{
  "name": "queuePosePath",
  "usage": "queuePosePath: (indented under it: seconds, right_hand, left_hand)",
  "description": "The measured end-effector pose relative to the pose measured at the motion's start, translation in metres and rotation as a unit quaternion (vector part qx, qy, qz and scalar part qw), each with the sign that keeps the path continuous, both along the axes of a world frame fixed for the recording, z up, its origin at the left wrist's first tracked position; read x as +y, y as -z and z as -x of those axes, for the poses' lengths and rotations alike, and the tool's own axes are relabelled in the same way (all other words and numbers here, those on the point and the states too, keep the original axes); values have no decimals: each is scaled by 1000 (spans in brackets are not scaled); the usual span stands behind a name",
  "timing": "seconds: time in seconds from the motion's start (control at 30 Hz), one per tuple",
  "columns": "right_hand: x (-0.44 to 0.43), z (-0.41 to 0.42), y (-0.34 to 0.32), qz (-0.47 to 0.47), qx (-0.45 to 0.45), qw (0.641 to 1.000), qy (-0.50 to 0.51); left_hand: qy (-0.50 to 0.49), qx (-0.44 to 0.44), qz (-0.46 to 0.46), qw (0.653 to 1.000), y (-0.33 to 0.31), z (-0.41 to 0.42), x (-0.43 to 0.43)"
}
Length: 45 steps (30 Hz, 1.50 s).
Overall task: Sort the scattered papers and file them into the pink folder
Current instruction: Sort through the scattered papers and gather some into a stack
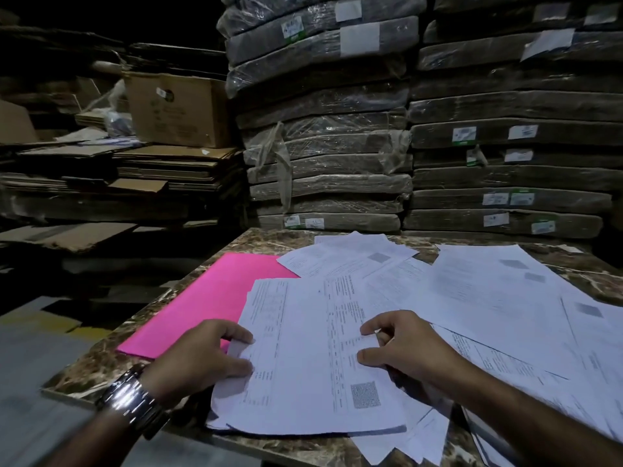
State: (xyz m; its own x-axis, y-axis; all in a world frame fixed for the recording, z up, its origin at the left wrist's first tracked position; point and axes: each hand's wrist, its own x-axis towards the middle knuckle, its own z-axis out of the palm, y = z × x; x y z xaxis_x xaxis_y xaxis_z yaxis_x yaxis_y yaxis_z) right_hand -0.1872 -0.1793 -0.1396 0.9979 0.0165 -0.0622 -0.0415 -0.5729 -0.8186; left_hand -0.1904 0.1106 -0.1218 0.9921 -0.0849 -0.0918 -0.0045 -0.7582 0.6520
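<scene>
A closed pink folder [215,298] lies flat on the left part of a brown marbled table [91,369]. A stack of printed white papers [303,362] overlaps its right edge. My left hand [202,358], with a metal watch on the wrist, pinches the stack's left edge. My right hand [404,345] grips the top sheet at its right side, thumb and fingers closed on the paper. More loose white sheets [499,291] lie scattered over the right and far side of the table, overlapping one another.
Tall stacks of plastic-wrapped bundles [327,146] rise right behind the table. Flattened cardboard [135,176] and a brown box [178,109] are piled at the left. The grey floor [33,348] shows beyond the table's left edge.
</scene>
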Motion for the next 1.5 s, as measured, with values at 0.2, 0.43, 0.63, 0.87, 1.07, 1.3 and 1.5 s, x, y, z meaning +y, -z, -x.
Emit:
queuePosePath:
  seconds: [0.2,0.43,0.63,0.87,1.07,1.3,1.5]
  right_hand:
    - [-2,6,1,77,-24,997,-12]
    - [-59,7,-23,109,-43,990,82]
    - [-136,1,-17,198,-47,954,219]
    - [-156,6,6,278,-12,930,238]
    - [-162,1,7,257,-6,940,226]
    - [-168,-1,12,171,-57,940,290]
    - [-168,-1,4,54,-66,933,350]
  left_hand:
    - [17,-15,-155,988,-7,2,-12]
    - [86,-38,-136,986,-28,-19,-58]
    - [173,-63,-53,981,-27,-61,-182]
    - [167,-90,-197,962,7,-106,-284]
    - [146,-53,-203,967,-5,-115,-302]
    - [158,84,27,984,-23,-132,-286]
    - [88,152,262,949,-34,-123,-242]
